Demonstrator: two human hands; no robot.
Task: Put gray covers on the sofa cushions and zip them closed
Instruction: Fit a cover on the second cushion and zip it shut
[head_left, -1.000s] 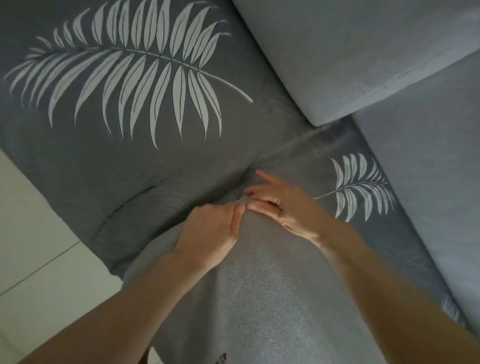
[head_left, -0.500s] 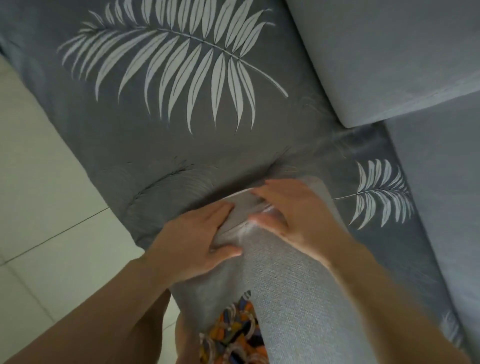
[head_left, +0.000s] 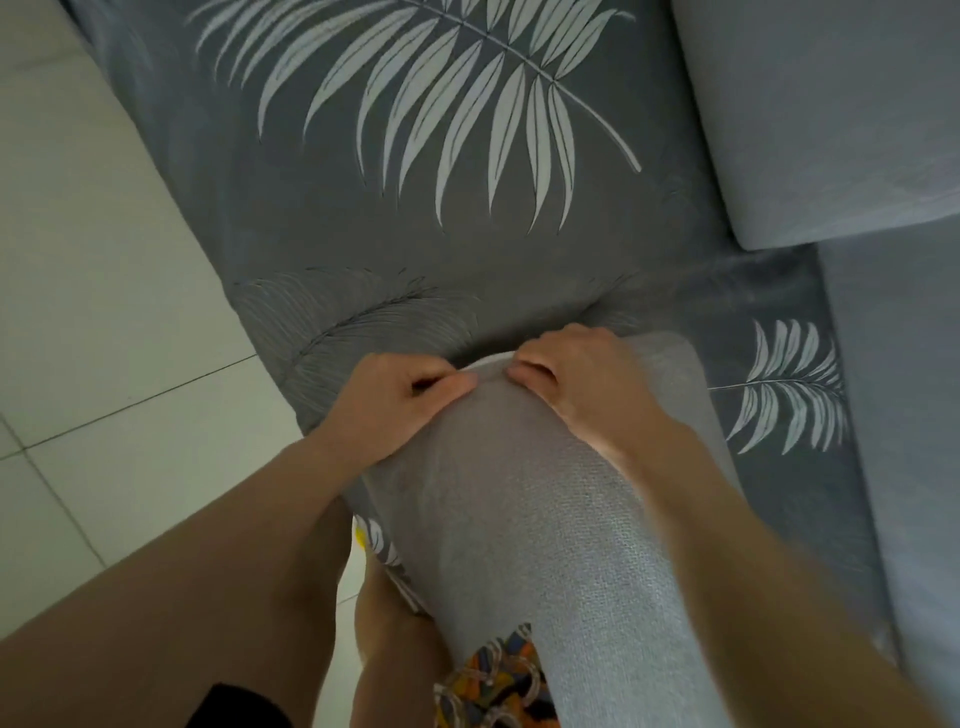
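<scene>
A cushion in a light gray woven cover (head_left: 561, 519) stands on end against my lap, its far end resting on the sofa seat. My left hand (head_left: 395, 405) grips the cover's top left edge, fingers curled over it and thumb pressed along the fabric. My right hand (head_left: 576, 384) holds the top right of that same end, fingers curled over the edge. The zipper is hidden from view.
The sofa seat (head_left: 363, 249) wears a dark gray cover with white fern prints. A plain gray back cushion (head_left: 821, 114) lies at the upper right, another gray cushion (head_left: 904, 415) along the right. White tiled floor (head_left: 104, 312) is on the left.
Both hands moved from the middle of the cushion's end to its two sides and now curl over the edge. The view tilted, bringing the cushion closer.
</scene>
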